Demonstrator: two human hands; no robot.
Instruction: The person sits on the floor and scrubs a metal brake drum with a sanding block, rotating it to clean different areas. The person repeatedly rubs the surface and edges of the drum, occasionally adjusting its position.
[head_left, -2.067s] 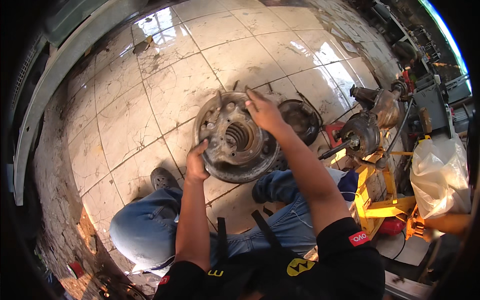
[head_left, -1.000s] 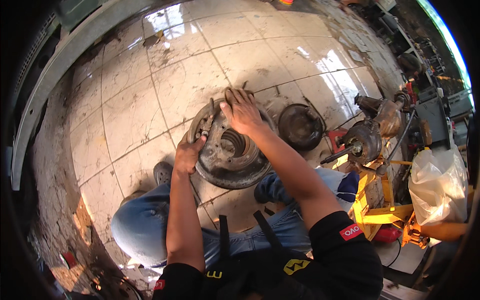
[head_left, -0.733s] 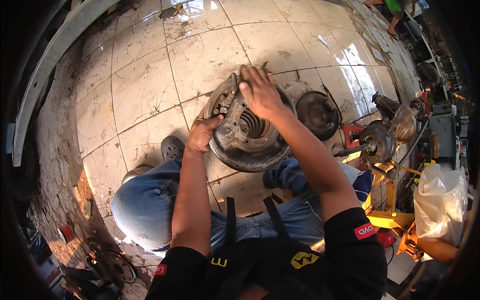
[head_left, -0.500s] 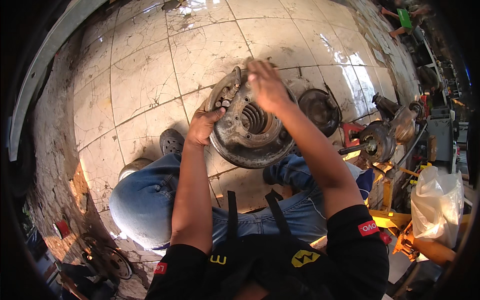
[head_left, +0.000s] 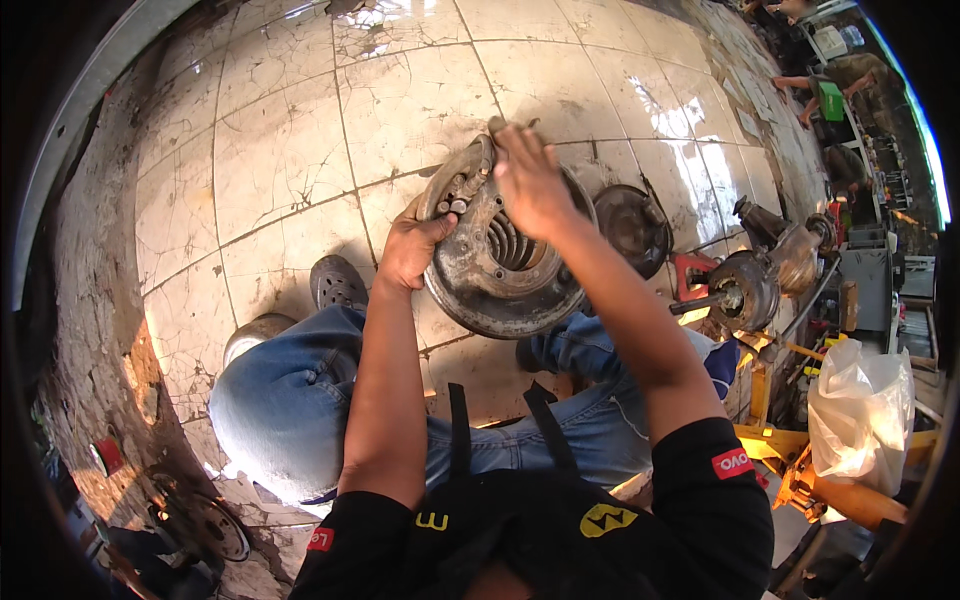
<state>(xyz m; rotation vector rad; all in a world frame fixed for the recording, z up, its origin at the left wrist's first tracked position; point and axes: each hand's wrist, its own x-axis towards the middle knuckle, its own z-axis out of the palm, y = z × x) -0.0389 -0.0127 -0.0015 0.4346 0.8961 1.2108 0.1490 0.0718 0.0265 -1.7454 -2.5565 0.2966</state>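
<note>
A dirty metal brake backing plate [head_left: 505,310] is held above the tiled floor, between my knees. A curved brake shoe [head_left: 447,178] lies along its upper left side, beside a small cylinder with bolts. Through the plate's round central hole a coil spring [head_left: 512,242] shows. My left hand [head_left: 410,250] is closed round the plate's left edge, its thumb on top near the bolts. Laid over the upper part of the plate, my right hand [head_left: 532,185] has its fingers stretched out and somewhat spread. What lies under its palm is hidden.
A dark round metal part [head_left: 632,230] lies on the floor to the right. Beyond it are an axle assembly [head_left: 745,285], a yellow stand [head_left: 770,440] and a clear plastic bag [head_left: 860,415]. Another person's arms [head_left: 800,95] show at the far right.
My right hand has shifted slightly over the plate's upper part, fingers now more spread. The left hand keeps its grip. The whole view has turned a little.
</note>
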